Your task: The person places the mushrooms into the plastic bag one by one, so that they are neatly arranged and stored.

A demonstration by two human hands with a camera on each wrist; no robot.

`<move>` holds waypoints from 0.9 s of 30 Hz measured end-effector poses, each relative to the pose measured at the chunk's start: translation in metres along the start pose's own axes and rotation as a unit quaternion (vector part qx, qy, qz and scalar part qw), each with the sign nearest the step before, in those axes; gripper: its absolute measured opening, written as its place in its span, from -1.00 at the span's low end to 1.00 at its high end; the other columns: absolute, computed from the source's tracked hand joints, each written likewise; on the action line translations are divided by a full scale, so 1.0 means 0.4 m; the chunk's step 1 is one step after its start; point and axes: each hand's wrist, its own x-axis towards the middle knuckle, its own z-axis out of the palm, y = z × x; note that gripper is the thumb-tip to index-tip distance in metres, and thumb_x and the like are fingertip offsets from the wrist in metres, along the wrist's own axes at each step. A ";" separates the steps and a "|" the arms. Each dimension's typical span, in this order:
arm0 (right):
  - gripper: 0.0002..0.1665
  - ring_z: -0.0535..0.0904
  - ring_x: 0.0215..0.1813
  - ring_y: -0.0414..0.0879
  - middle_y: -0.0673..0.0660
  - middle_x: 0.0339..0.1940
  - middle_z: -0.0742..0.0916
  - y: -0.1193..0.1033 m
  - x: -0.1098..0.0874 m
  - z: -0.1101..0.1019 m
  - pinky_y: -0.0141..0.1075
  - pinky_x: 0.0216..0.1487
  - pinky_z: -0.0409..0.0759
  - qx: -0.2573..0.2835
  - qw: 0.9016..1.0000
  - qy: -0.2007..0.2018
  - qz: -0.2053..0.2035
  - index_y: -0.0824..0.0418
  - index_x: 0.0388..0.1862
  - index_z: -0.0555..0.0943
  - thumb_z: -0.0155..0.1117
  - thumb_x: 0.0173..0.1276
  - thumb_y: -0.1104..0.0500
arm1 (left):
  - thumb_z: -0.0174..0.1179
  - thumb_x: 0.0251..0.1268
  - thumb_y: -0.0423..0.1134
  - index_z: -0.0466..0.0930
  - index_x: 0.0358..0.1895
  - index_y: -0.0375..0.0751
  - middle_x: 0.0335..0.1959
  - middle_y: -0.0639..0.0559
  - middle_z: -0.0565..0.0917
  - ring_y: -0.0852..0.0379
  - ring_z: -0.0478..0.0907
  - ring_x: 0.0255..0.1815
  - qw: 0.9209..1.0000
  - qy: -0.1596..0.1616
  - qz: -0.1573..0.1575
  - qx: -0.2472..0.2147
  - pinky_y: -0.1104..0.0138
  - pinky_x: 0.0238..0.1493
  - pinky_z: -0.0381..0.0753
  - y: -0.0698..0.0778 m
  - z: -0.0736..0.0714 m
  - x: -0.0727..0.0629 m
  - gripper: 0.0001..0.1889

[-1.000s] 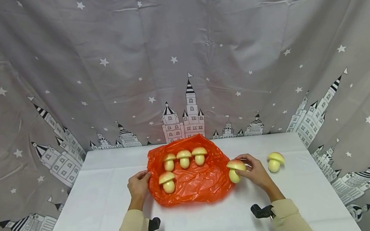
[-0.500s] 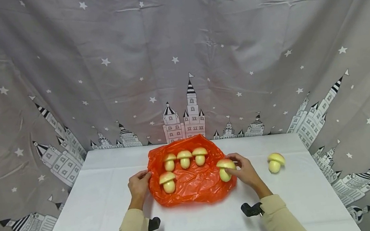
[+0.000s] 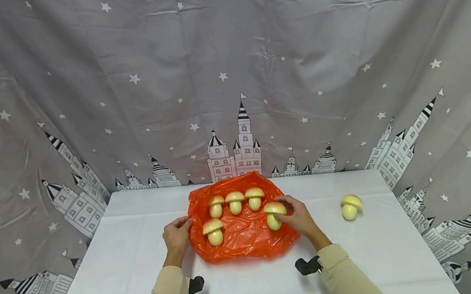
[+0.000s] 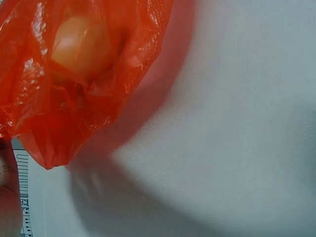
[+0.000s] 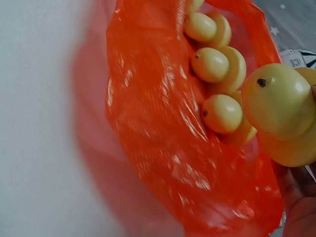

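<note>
A red plastic bag (image 3: 246, 236) lies spread wide on the table, its mouth facing up. Three toy mushrooms with yellow stems and caps stand in a row at its back, the middle mushroom (image 3: 235, 202) among them; another mushroom (image 3: 214, 232) is at the bag's front left. My left hand (image 3: 177, 235) pinches the bag's left edge. Over the bag's right part, my right hand (image 3: 297, 215) grips a mushroom (image 3: 274, 214) by its side. In the right wrist view this held mushroom (image 5: 279, 101) looms close, above the bag. In the left wrist view, red plastic (image 4: 98, 94) covers one mushroom.
One more mushroom (image 3: 350, 207) stands on the white tablecloth (image 3: 384, 246) to the right of the bag. A grey curtain (image 3: 223, 45) with stars and castles hangs behind the table. Black wrist mounts (image 3: 196, 284) stick out from both sleeves.
My right hand has carried its mushroom leftward, from the bag's right edge to over the bag's inside. The left hand stays on the bag's left edge.
</note>
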 end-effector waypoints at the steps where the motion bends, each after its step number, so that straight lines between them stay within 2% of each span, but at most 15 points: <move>1: -0.49 0.54 0.10 0.12 0.27 0.09 0.62 0.001 0.001 0.004 -0.08 0.15 0.55 0.001 1.000 -0.001 -0.002 0.33 0.13 0.55 0.38 0.18 0.29 | 0.12 0.40 -0.22 0.59 0.09 -0.39 0.03 -0.35 0.60 -0.15 0.54 0.03 1.000 0.000 0.000 0.000 0.08 0.15 0.54 0.000 0.000 0.001 -0.66; 5: -0.50 0.55 0.05 0.10 0.24 0.05 0.64 0.003 0.008 0.022 -0.10 0.08 0.59 0.002 1.000 -0.003 -0.030 0.32 0.12 0.56 0.39 0.17 0.25 | 0.12 0.39 -0.22 0.59 0.08 -0.39 0.02 -0.35 0.61 -0.15 0.54 0.03 1.000 0.000 0.001 0.001 0.08 0.16 0.54 0.002 -0.002 0.001 -0.66; 6: -0.50 0.56 0.03 0.09 0.24 0.03 0.64 0.005 0.010 0.026 -0.12 0.05 0.60 -0.005 0.999 -0.004 -0.046 0.32 0.11 0.56 0.38 0.17 0.24 | 0.13 0.39 -0.22 0.60 0.08 -0.39 0.02 -0.35 0.61 -0.15 0.54 0.03 1.000 0.001 0.003 0.001 0.08 0.16 0.54 0.003 -0.002 0.000 -0.66; 9: -0.52 0.55 -0.01 0.03 0.19 0.02 0.64 0.007 0.017 0.040 -0.19 -0.01 0.61 -0.022 0.998 -0.008 -0.058 0.25 0.10 0.59 0.39 0.18 0.18 | 0.13 0.39 -0.22 0.59 0.08 -0.40 0.02 -0.35 0.61 -0.16 0.54 0.03 1.000 0.000 0.001 0.000 0.07 0.16 0.54 0.004 -0.003 -0.001 -0.66; 16: -0.48 0.54 0.06 0.05 0.15 0.10 0.64 -0.006 0.045 0.075 -0.09 0.08 0.58 -0.033 0.999 -0.037 0.004 0.19 0.14 0.59 0.42 0.17 0.17 | 0.12 0.40 -0.22 0.57 0.10 -0.40 0.05 -0.36 0.59 -0.18 0.53 0.06 1.000 -0.006 -0.007 -0.004 0.08 0.17 0.53 0.004 -0.004 -0.002 -0.65; 21: -0.45 0.50 0.11 0.06 0.17 0.16 0.60 -0.015 0.061 0.097 -0.06 0.13 0.55 -0.048 0.997 -0.058 0.008 0.21 0.20 0.53 0.37 0.21 0.20 | 0.12 0.40 -0.21 0.57 0.11 -0.40 0.06 -0.37 0.58 -0.18 0.52 0.06 1.000 -0.009 -0.008 -0.003 0.08 0.17 0.53 0.006 -0.004 -0.002 -0.64; 27: -0.46 0.49 0.13 0.09 0.18 0.21 0.57 -0.029 0.070 0.127 -0.02 0.16 0.54 -0.042 0.996 -0.082 0.017 0.22 0.23 0.50 0.33 0.26 0.21 | 0.11 0.40 -0.22 0.56 0.11 -0.40 0.06 -0.36 0.58 -0.18 0.52 0.06 1.000 -0.012 -0.010 -0.004 0.08 0.17 0.53 0.008 -0.005 -0.005 -0.65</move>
